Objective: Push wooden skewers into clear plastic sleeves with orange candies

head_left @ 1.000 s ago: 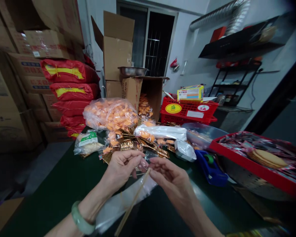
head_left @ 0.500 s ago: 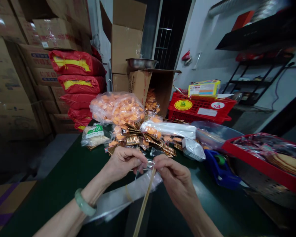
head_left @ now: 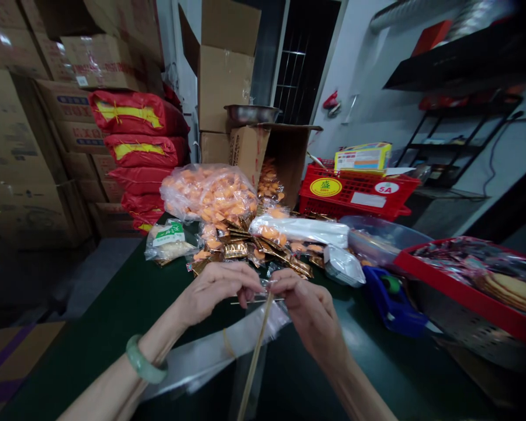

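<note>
Close together over the green table (head_left: 109, 327), my two hands meet at the upper end of a thin wooden stick (head_left: 256, 356) that slants down toward me. Clear plastic film lies around this stick, like a long narrow sleeve (head_left: 263, 380). My right hand (head_left: 313, 316) pinches the stick's top end. Curled fingers on my left hand (head_left: 217, 292) close beside it; what lies between them is hidden. Beneath the hands rests a stack of clear plastic bags (head_left: 201, 356) with a rubber band (head_left: 228, 343) around it. Another thin stick (head_left: 241, 303) lies crosswise behind the fingers.
Gold packets (head_left: 235, 251) and a bag of orange-wrapped pieces (head_left: 210, 190) are heaped ahead. White trays (head_left: 344, 266), a blue tape dispenser (head_left: 394, 304) and a red-rimmed basket (head_left: 460, 292) stand right. A rice-coloured bag (head_left: 170, 242) lies left, before stacked red sacks (head_left: 144, 152).
My left fingers have lifted and straightened slightly, and the left wrist has shifted a little left. My right fingers have curled in closer at the stick's top. The crosswise stick shows more.
</note>
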`<state>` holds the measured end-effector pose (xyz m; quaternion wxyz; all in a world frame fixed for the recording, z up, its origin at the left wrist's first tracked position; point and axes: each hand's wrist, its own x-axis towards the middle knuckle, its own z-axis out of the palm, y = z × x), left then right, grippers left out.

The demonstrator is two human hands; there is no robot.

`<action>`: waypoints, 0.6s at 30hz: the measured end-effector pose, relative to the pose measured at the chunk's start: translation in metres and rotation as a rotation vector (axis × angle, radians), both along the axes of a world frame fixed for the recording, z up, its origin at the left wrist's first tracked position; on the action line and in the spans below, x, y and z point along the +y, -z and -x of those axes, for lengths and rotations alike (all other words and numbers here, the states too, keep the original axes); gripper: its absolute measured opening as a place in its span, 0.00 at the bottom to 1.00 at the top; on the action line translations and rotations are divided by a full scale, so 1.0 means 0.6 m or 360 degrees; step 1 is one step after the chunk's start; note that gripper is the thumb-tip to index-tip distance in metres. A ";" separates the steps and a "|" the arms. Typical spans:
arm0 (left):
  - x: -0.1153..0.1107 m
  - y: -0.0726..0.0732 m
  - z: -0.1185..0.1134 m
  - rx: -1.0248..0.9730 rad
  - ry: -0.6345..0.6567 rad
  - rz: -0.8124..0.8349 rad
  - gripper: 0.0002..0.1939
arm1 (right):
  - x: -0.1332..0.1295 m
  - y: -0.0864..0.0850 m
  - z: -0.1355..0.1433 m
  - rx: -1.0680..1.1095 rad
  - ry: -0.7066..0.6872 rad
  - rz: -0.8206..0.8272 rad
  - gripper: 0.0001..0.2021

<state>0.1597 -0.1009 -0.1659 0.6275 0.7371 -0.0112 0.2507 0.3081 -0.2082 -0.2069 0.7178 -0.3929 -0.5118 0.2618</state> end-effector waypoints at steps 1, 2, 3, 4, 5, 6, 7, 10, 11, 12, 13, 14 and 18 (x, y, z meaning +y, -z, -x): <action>-0.002 -0.002 0.001 0.0023 -0.0038 -0.0026 0.17 | 0.004 0.000 0.001 0.0006 0.0044 0.0017 0.12; -0.006 -0.006 0.001 0.0061 -0.0102 -0.0071 0.19 | 0.007 0.000 0.002 0.0014 0.0092 0.0034 0.09; -0.011 -0.010 0.001 0.0103 -0.0186 -0.0134 0.19 | 0.011 0.000 0.003 0.0033 0.0120 0.0057 0.06; -0.016 -0.014 0.001 0.0141 -0.0274 -0.0211 0.19 | 0.014 0.000 0.005 0.0074 0.0121 0.0079 0.03; -0.022 -0.017 0.000 0.0170 -0.0348 -0.0289 0.16 | 0.017 0.000 0.006 0.0136 0.0098 0.0092 0.04; -0.026 -0.019 0.000 0.0180 -0.0402 -0.0351 0.13 | 0.019 -0.001 0.007 0.0208 0.0063 0.0093 0.06; -0.030 -0.018 0.000 0.0175 -0.0432 -0.0380 0.10 | 0.020 -0.001 0.008 0.0278 0.0024 0.0095 0.09; -0.032 -0.005 -0.001 0.0107 -0.0483 -0.0160 0.08 | 0.021 -0.003 0.008 0.0436 -0.0057 0.0104 0.14; -0.030 0.002 -0.001 0.0062 -0.0526 -0.0018 0.12 | 0.021 -0.003 0.007 0.0473 -0.0063 0.0107 0.14; -0.027 0.009 -0.001 0.0002 -0.0602 0.0132 0.15 | 0.021 -0.003 0.006 0.0511 -0.0055 0.0104 0.15; -0.025 0.016 -0.001 -0.0060 -0.0699 0.0266 0.18 | 0.021 -0.003 0.005 0.0553 -0.0026 0.0092 0.15; -0.023 0.021 0.000 -0.0117 -0.0804 0.0373 0.18 | 0.021 -0.003 0.003 0.0592 0.0019 0.0078 0.16; -0.032 0.030 -0.005 -0.0084 -0.0884 0.0532 0.18 | 0.022 -0.005 0.005 0.0638 0.0187 0.0058 0.14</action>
